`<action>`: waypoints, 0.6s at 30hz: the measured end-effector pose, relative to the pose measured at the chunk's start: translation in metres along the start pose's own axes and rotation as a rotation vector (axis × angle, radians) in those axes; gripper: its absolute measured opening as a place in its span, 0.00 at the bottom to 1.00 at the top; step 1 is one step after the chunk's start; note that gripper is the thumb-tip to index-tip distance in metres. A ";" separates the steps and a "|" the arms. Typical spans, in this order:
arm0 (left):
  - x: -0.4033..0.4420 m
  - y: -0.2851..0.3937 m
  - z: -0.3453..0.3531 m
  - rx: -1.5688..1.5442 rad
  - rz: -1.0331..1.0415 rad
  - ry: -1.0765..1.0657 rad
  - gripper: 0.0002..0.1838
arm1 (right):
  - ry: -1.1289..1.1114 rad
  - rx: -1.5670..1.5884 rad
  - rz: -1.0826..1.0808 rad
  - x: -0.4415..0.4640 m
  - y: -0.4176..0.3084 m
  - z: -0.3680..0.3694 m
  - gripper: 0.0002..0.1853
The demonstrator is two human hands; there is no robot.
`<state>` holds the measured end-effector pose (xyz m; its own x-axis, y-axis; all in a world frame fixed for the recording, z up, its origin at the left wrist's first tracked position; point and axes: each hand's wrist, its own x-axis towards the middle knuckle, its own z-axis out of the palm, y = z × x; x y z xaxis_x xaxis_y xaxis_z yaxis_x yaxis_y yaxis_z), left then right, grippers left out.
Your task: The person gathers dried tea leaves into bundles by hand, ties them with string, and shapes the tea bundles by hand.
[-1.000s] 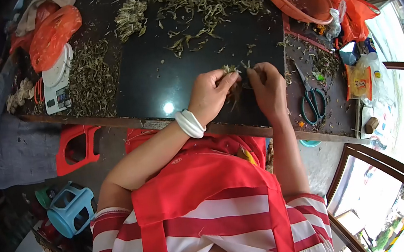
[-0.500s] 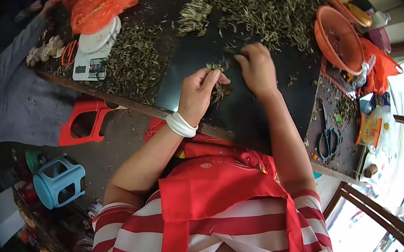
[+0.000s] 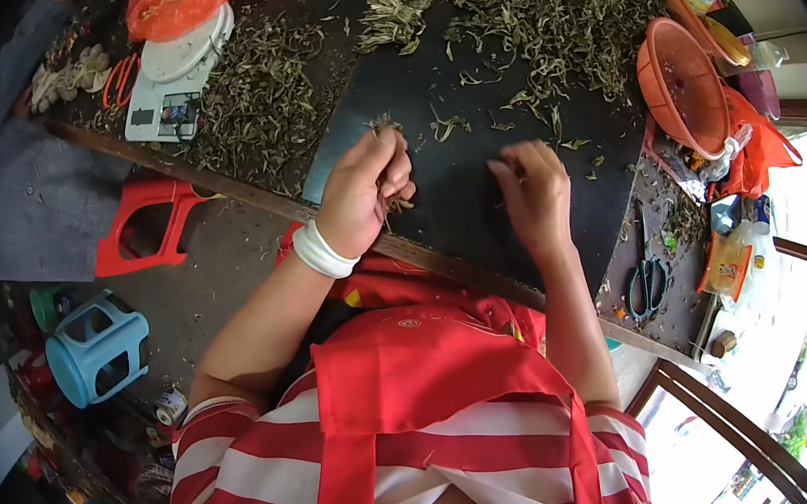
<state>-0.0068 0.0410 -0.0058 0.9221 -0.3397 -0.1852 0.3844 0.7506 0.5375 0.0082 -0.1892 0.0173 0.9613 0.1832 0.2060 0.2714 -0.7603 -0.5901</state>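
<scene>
My left hand, a white band at its wrist, is closed around a small bunch of dried leaves. Leaf ends stick out above and below the fist. Over the black board, my right hand has loosely curled fingers, with the thumb apart from them and nothing visible in its grasp. A few loose leaves lie on the board between and beyond the hands. Farther back spreads a large pile of dried leaves, beside a neatly aligned bundle of leaves.
Left stand a white scale, a red bag and a smaller leaf pile. An orange basin and dark-handled scissors are at right. A person in grey is at far left, near a red stool.
My left hand has moved left and closed more fully around the leaves. My right hand has drawn back toward me. The camera view has shifted slightly.
</scene>
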 end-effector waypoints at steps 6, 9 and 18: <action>-0.012 -0.003 0.027 0.447 0.106 0.210 0.13 | -0.013 -0.046 -0.357 0.049 -0.008 0.032 0.05; -0.002 -0.017 0.037 0.563 0.164 0.235 0.13 | -0.030 -0.159 -0.388 0.038 -0.008 0.035 0.05; 0.013 -0.044 0.075 1.395 0.200 -0.262 0.12 | -0.154 0.399 0.240 -0.032 -0.015 -0.053 0.03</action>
<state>-0.0147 -0.0392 0.0297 0.8613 -0.5045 0.0599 -0.2459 -0.3107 0.9181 -0.0293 -0.2171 0.0610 0.9867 0.1453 -0.0725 0.0099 -0.4994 -0.8663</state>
